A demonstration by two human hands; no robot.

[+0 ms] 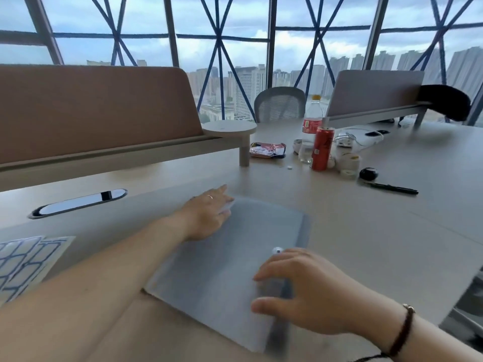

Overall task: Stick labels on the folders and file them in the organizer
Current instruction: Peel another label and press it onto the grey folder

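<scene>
While the grey folder (230, 246) lies flat on the desk (366, 231), both hands, left (206, 215) and right (308, 291), press it with spread fingers, grasping nothing.

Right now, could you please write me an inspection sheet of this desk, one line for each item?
Surface: light wooden desk, with a dark oval cable port at left.
Job's things: one translucent grey folder lies flat; label sheets at the left edge; no organizer seen.
Clutter: red can, clear bottle, snack wrapper, tape rolls, black pen.
Hands: left hand presses the folder's far corner, fingers flat; right hand rests spread on its near right part.
Cables: white wires behind the can.
Surroundings: desk dividers, grey chair, windows onto a city.
</scene>
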